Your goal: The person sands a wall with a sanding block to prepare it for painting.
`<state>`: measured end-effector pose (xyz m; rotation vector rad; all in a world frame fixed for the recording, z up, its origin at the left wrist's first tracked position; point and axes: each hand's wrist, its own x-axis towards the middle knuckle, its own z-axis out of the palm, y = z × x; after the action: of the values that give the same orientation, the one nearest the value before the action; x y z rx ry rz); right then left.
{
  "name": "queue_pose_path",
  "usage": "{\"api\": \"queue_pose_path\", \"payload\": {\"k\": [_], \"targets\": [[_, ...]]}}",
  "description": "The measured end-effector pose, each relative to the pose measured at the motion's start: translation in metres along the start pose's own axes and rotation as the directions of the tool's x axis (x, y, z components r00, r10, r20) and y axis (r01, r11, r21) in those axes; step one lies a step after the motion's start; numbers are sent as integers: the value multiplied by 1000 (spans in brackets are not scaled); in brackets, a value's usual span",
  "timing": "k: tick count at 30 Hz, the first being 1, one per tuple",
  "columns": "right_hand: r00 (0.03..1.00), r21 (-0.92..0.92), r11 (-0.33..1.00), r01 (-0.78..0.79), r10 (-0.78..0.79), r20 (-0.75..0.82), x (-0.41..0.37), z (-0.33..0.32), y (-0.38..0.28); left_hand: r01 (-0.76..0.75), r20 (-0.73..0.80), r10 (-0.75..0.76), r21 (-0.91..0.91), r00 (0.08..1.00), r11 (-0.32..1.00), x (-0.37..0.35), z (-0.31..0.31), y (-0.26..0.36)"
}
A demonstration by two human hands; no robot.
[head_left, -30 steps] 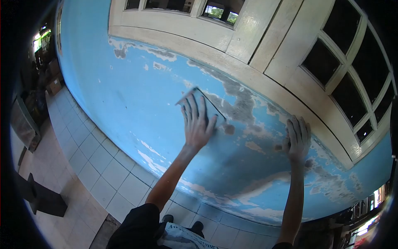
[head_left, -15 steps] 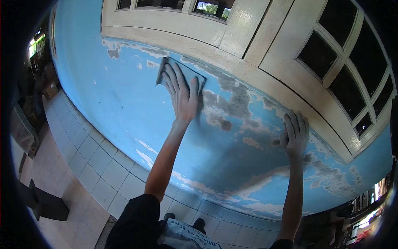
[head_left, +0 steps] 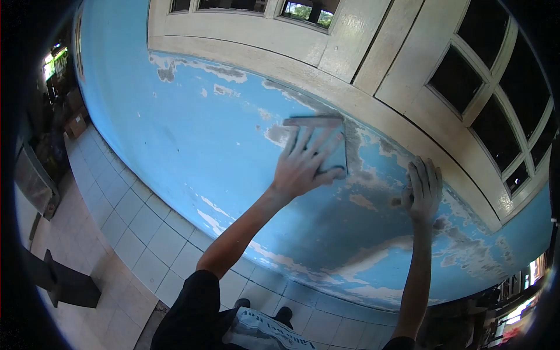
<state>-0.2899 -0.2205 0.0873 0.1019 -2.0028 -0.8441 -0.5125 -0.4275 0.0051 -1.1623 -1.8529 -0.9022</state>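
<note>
My left hand (head_left: 298, 169) presses a sheet of sandpaper (head_left: 337, 155) flat to the blue wall (head_left: 198, 140). Its fingers are spread over the sheet, slightly smeared by motion, and the sheet's top edge curls up past the fingertips. Around it the paint is worn off in grey and whitish patches (head_left: 280, 135). Further right, my right hand (head_left: 424, 189) leans on the wall just under the cream wooden window frame (head_left: 373, 96), fingers stretched out and holding nothing visible. Pale dust coats both hands.
Glazed window panels (head_left: 456, 85) rise above the wall. Pale floor tiles (head_left: 146, 240) run along its foot, where my shoes (head_left: 284, 315) stand. At lower left is a dark stand-like object (head_left: 73, 286); a cardboard box (head_left: 76, 125) lies at far left.
My left hand has slid the sandpaper right and slightly down along the wall, turning with it. The right hand keeps its place on the wall; the view has shifted slightly.
</note>
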Motion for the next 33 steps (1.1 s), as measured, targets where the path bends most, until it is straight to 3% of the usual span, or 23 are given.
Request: {"api": "queue_pose_path", "payload": {"k": [2, 4, 5, 7, 8, 10, 11, 13, 14, 15, 16, 17, 19, 21, 22, 25, 26, 27, 29, 31, 33], "targets": [[1000, 1, 1000, 10, -10, -1, 0, 0, 2, -216, 43, 213, 77, 976, 973, -3, 6, -10], [1000, 4, 1000, 9, -9, 17, -3, 2, 4, 82, -168, -86, -30, 982, 996, 14, -19, -31], [1000, 0, 1000, 8, -8, 15, -1, 2, 4, 79, -170, -83, -31, 982, 996, 19, -21, -45], [1000, 3, 1000, 0, 0, 17, -1, -1, 1, 382, -365, -431, -202, 825, 902, 23, -22, -62], [1000, 4, 1000, -9, 9, 19, -3, -1, 0, 378, -359, -426, -199, 830, 904, 17, -16, -57], [1000, -2, 1000, -1, 1, 14, -3, 1, 2, 88, -105, -77, 111, 992, 990, 3, -8, -33], [1000, 2, 1000, -1, 1, 17, -4, 1, 1, 91, -102, -80, 112, 992, 989, -2, -9, -35], [1000, -6, 1000, 0, 0, 19, -3, 1, 2, -141, 64, 129, 274, 990, 951, -8, -18, -39], [1000, -2, 1000, 6, -6, 16, -3, 2, 3, 30, 97, -56, 250, 994, 968, -5, -24, -48], [1000, -5, 1000, 3, -3, 19, -4, 2, 4, 36, 95, -62, 253, 993, 967, -1, -27, -57], [1000, -5, 1000, -2, 2, 26, -6, 3, 4, 241, -71, -234, 128, 970, 962, 3, -29, -66], [1000, 0, 1000, -4, 4, 26, -6, 3, 3, 410, -210, -406, -27, 889, 912, 6, -30, -73], [999, -18, 1000, 2, -1, 34, -5, 2, 3, 373, -278, -347, 46, 896, 927, 4, -15, -63], [1000, -17, 1000, 0, 0, 27, -4, 3, 2, 98, -36, -95, 110, 995, 989, -13, -12, -33], [1000, -15, 1000, 3, -2, 22, -5, 2, 2, 27, 108, -39, 104, 993, 994, -24, -7, -21], [1000, -22, 1000, 0, 1, 14, -4, 1, 1, -19, 100, 3, 160, 995, 987, -22, -9, -24], [1000, -30, 1000, 4, -3, 14, -4, 2, 1, 76, 40, -80, 88, 996, 993, -16, -11, -26], [1000, -21, 1000, -10, 10, 8, -4, 3, 0, 76, 35, -79, 81, 996, 994, -4, -14, -29], [1000, -12, 1000, -26, 26, 8, -6, 2, -1, 252, -253, -256, -49, 933, 966, 18, -18, -36], [1000, -14, 1000, -12, 12, -13, -6, 3, 0, 276, -223, -280, -49, 934, 960, 20, -18, -30], [1000, -12, 1000, -21, 21, -8, -7, 3, -2, 169, -128, -163, 35, 978, 985, -4, -4, -19]]}}
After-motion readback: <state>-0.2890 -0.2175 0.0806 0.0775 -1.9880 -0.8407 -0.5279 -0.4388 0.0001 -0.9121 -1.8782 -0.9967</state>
